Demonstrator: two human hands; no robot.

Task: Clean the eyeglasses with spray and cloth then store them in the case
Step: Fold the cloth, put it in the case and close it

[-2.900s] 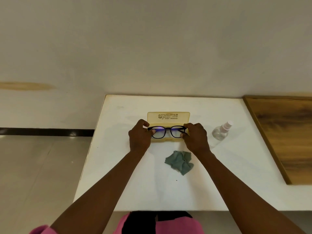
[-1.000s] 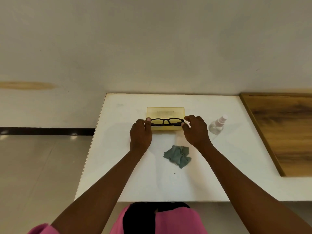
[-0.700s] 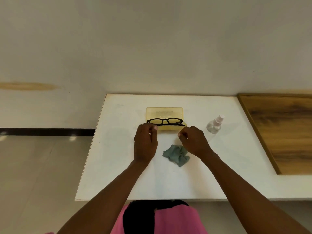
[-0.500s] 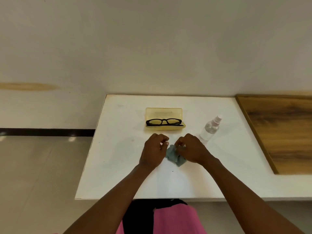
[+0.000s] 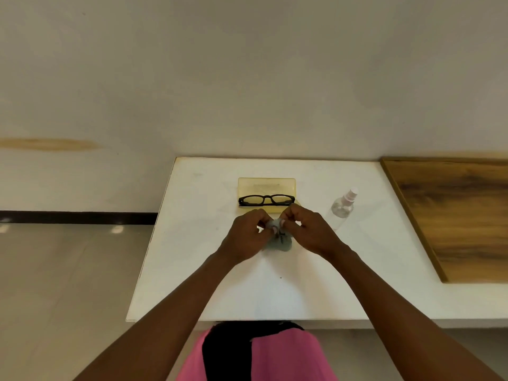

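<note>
Pale wall and grey floor tiles framed a white table (image 5: 192,270), with a wooden board (image 5: 453,215) lying at its three o'clock side. Going from left to right: the left hand (image 5: 244,239) sat near the table's centre, its fingers curled and pinching one edge of the grey-green cleaning cloth (image 5: 280,242). At twelve o'clock from the hands lay the translucent yellow glasses case (image 5: 266,185), open, with the black-framed eyeglasses (image 5: 266,200) folded and resting along its near edge, touched by neither hand. The right hand (image 5: 310,232) mirrored the left, fingertips pinching the cloth's other side so that the bunched fabric hung between both hands just above the tabletop. At about two o'clock from the hands stood the small clear spray bottle (image 5: 343,206) with its pale pink nozzle, apart from everything else. Judging by this layout, the glasses seemed already set in the case; whether spraying and wiping had been done could not be told, and what appeared left was dealing with the cloth and shutting the lid.
</note>
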